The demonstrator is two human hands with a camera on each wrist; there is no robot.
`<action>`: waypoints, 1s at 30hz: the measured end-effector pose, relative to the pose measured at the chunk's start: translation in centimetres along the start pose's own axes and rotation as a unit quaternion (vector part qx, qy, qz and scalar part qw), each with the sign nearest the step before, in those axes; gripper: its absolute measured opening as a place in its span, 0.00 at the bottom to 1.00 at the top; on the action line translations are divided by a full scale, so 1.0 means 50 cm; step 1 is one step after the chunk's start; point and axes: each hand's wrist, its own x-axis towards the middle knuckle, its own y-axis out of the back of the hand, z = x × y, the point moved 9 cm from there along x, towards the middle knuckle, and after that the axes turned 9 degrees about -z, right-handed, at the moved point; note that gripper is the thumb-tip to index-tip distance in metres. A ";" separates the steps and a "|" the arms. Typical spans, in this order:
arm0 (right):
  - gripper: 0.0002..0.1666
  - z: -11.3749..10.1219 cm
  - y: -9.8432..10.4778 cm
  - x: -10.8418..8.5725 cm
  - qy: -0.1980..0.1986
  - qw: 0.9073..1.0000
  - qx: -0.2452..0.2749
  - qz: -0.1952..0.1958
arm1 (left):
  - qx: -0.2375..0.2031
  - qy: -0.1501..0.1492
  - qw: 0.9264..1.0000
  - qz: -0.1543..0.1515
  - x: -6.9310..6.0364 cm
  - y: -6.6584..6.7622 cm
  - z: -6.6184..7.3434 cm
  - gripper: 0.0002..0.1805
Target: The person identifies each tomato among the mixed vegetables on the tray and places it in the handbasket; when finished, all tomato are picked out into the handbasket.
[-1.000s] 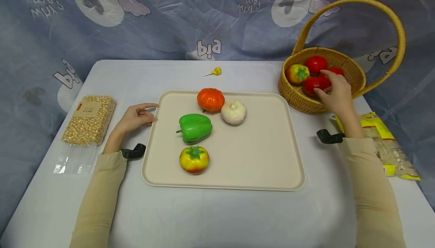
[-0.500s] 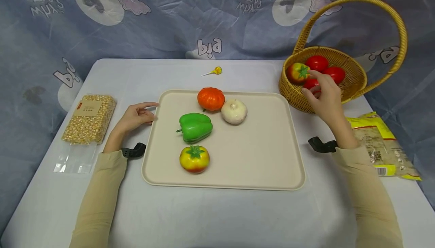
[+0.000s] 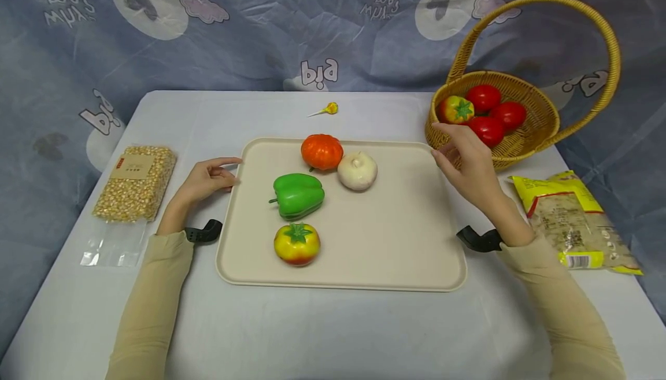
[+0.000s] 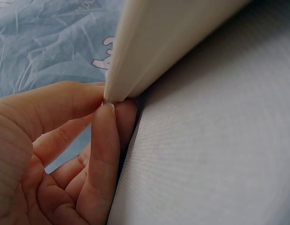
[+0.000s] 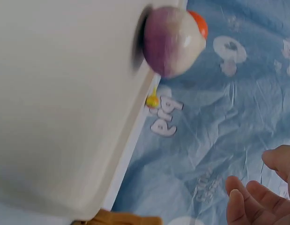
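In the head view my left hand (image 3: pixel 208 179) rests its fingertips against the left rim of the beige tray (image 3: pixel 390 241). The left wrist view shows those fingertips (image 4: pixel 107 117) touching the tray's edge (image 4: pixel 130 51). My right hand (image 3: pixel 470 166) hovers over the tray's back right corner with thumb and fingers apart, holding nothing. On the tray lie an orange pumpkin (image 3: pixel 322 152), a white and purple round vegetable (image 3: pixel 357 172), a green bell pepper (image 3: pixel 298 195) and a yellow-red tomato (image 3: pixel 297 245). Behind the right hand stands the wicker basket (image 3: pixel 546 120) with red tomatoes (image 3: pixel 509 115) and another yellow-red tomato (image 3: pixel 457 110).
A bag of corn kernels (image 3: pixel 136 183) lies left of the tray. A yellow-edged food packet (image 3: pixel 574 218) lies at the right, in front of the basket. Near the table's back edge is a yellow lollipop (image 3: pixel 325 109). The basket's tall handle (image 3: pixel 614 62) arches up behind.
My right hand has come away from the red tomatoes in the basket, moving left and toward me, empty. The left hand stays at the tray's rim.
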 end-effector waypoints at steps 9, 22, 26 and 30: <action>0.30 -0.091 -0.047 -0.003 0.075 0.996 0.031 -0.031 | 0.002 0.004 1.000 -0.003 0.003 0.000 0.001 0.28; 0.26 -0.193 -0.135 -0.009 0.125 0.979 0.091 -0.129 | -0.008 0.011 1.000 -0.003 0.001 -0.001 0.001 0.29; 0.26 -0.218 -0.164 -0.011 0.135 0.972 0.110 -0.159 | -0.012 0.010 1.000 -0.001 0.002 -0.001 -0.003 0.29; 0.26 -0.240 -0.194 -0.011 0.143 0.959 0.145 -0.195 | -0.007 0.010 1.000 0.001 0.001 0.000 -0.002 0.28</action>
